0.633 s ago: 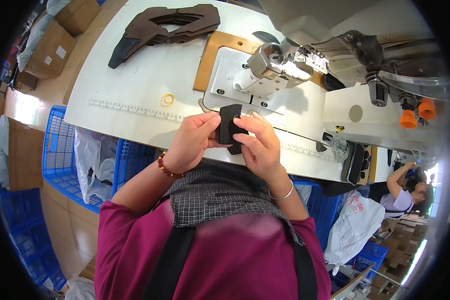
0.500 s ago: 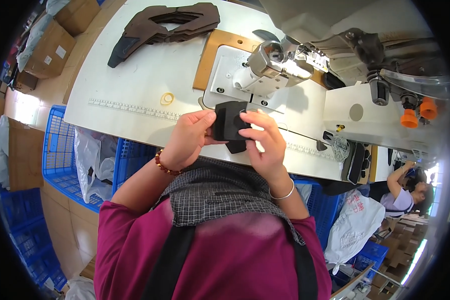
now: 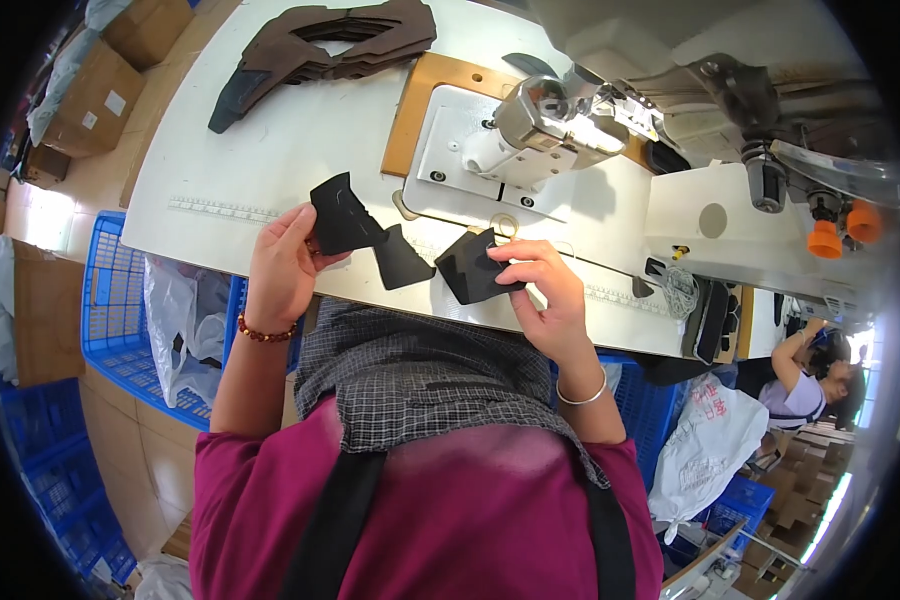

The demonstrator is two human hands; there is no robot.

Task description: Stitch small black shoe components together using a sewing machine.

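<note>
My left hand (image 3: 288, 262) pinches a black cut piece (image 3: 345, 215) of cloth-like material between thumb and fingers, holding it above the front of the white table. In my right hand (image 3: 550, 290) is another black piece (image 3: 478, 268), gripped at its right edge. Between the two lies a third black piece (image 3: 402, 258); its upper corner meets the left-hand piece, and I cannot tell if they are joined. A thin yellowish band (image 3: 505, 226) rests just beyond the right-hand piece. The sewing machine head (image 3: 530, 125) stands behind the hands.
A stack of brown and black shaped pieces (image 3: 320, 45) sits at the far left of the table. A ruler strip (image 3: 225, 208) runs along the front. Blue baskets (image 3: 135, 340) stand below on both sides. Another person (image 3: 800, 385) is at the far right.
My hands have moved apart, left hand leftward, and the black pieces held together between them are now separate. The yellowish band no longer lies at the left; one now shows near my right hand.
</note>
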